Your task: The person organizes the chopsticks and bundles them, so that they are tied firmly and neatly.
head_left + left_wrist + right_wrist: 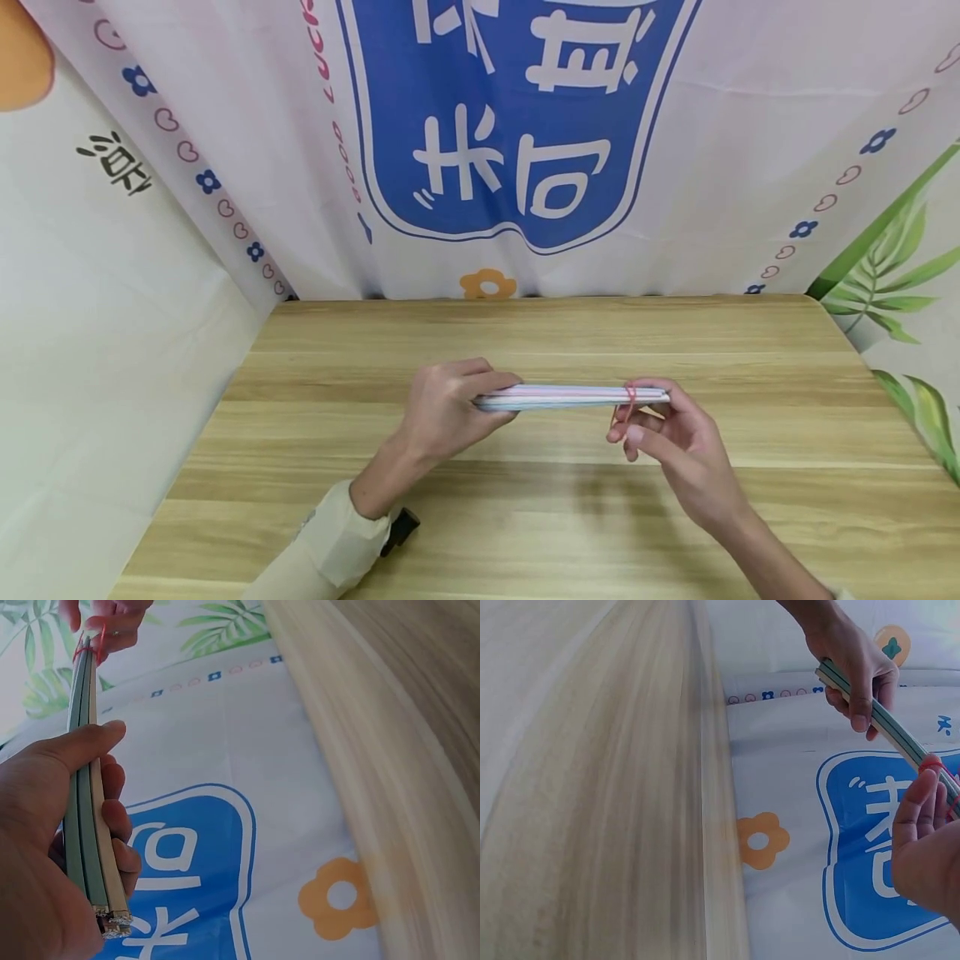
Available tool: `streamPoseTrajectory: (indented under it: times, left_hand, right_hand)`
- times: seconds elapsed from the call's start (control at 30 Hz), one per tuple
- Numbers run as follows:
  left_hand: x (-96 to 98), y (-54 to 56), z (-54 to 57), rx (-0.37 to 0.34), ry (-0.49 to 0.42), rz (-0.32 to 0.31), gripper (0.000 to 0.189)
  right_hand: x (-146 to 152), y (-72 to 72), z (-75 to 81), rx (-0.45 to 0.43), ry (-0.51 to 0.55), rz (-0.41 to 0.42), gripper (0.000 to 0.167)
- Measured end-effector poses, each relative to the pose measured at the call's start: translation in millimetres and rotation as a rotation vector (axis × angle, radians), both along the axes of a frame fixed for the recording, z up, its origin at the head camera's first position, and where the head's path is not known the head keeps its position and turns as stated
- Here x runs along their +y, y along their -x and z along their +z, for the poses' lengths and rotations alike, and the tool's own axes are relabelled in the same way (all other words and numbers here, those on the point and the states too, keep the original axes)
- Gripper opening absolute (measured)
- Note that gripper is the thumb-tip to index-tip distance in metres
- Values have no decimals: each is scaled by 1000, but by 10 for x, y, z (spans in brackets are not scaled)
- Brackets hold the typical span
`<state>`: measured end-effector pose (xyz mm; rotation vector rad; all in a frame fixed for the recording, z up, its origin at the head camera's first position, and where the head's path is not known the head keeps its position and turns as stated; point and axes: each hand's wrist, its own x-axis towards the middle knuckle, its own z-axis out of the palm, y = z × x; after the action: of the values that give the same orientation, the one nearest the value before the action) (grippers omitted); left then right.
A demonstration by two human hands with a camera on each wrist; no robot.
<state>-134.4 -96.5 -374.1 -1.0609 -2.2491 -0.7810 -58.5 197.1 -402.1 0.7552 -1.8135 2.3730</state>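
Note:
A bundle of slim chopsticks (566, 397), in pale green, white and pinkish tones, is held level above the table. My left hand (450, 408) grips its left end, thumb along one side and fingers curled round the other. In the left wrist view the square, patterned ends of the chopsticks (91, 847) stick out below the palm. A red rubber band (631, 393) loops round the bundle near its right end. Its lower part is drawn down over the fingers of my right hand (697, 458), which hold it with the thumb close by.
The wood-grain table (337, 333) spreads under both hands. Behind it hangs a white printed cloth (735, 167) with a blue sign, reaching the table's back edge. A black piece (401, 531) shows by the left cuff.

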Motion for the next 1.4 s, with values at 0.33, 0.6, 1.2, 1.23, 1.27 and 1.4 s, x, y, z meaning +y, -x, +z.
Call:
streamPoseTrajectory:
  times: [0.33,0.6,1.2,1.23,1.27,1.4]
  left_hand:
    - [42,-34,-38,-45,-50,-42,21]
    - [46,-52,-23,-59,-61,-36,21]
    - [-2,-93,70,-235,2,141,19]
    - [0,-92,70,-243,9,151,19]
    - [2,-90,71,-251,17,163,19]
    - [13,-81,67,-295,47,213,21]
  right_hand:
    - [-37,57,-87,122,206,129,55]
    - [-69,39,-81,87,237,112,53]
    - [-155,-28,-170,187,-235,-179,23]
    - [-162,-20,-182,256,-265,-203,20]
    - [-172,-7,-192,322,-287,-229,15]
    - [-220,64,-210,600,-290,-309,21]
